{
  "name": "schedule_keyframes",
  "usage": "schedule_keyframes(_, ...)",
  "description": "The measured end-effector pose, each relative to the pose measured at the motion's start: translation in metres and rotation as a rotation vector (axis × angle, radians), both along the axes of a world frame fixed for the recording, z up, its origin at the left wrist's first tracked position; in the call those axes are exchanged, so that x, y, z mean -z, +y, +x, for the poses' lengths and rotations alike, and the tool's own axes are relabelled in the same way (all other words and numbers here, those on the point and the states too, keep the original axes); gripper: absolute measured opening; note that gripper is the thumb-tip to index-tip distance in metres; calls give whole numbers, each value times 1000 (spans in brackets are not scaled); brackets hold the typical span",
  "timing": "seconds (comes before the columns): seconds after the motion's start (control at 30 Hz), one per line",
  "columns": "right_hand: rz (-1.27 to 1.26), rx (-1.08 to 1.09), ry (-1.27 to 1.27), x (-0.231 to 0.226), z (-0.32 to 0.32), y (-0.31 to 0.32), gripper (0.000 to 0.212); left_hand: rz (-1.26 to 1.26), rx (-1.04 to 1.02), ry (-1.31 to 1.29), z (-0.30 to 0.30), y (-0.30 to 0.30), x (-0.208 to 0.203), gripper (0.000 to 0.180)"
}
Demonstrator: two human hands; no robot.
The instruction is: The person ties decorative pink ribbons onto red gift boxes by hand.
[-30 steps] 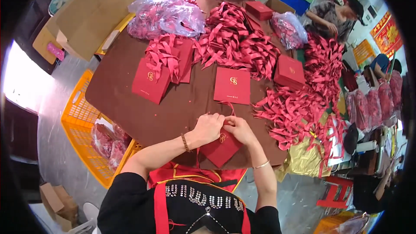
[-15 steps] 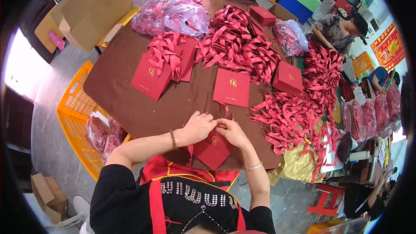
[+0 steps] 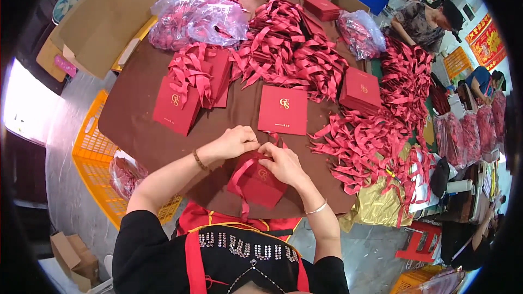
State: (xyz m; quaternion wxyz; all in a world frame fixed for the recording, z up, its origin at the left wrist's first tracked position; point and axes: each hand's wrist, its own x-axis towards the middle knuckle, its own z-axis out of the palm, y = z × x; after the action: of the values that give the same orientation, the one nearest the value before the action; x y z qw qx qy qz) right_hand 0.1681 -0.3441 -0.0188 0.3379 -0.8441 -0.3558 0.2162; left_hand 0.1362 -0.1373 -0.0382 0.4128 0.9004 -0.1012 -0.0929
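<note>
At the table's near edge lies a flat square red paper bag (image 3: 264, 190) with a gold emblem. A red ribbon (image 3: 239, 177) runs from its top edge and hangs down over its left side. My left hand (image 3: 238, 142) is closed in a pinch at the bag's top edge, on what looks like the ribbon; its fingertips are partly hidden. Beside it, my right hand (image 3: 281, 163) pinches the ribbon at the top, its fingers covering part of the bag. Just beyond my hands lies another flat red bag (image 3: 283, 110), face up.
Red bags (image 3: 175, 106) lie stacked at left, and another stack (image 3: 360, 91) at right. Heaps of ribbon (image 3: 297, 49) fill the brown table's (image 3: 133, 109) far side, beside a plastic-wrapped bundle (image 3: 199, 22). An orange crate (image 3: 98, 158) stands at left. Other people work around.
The ribbon now hangs in a long strip over the bag's left side. Both hands have shifted slightly left and farther out, with the bag. The view has turned a little.
</note>
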Motion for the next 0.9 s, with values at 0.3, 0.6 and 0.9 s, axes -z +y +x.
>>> schedule_keyframes(0.3, -5, -110, -126, -2, 1, 1, 21, 126, 394, 467, 41, 1, -17, 31)
schedule_keyframes(0.6, 163, -72, 7, 4, 24, 1, 17, -207, 702, 630, 76, 11, 5, 19)
schedule_keyframes(0.9, 230, 32, 358, 19, 23, 4, 17, -122, 491, 664, 68, 4, -8, 20)
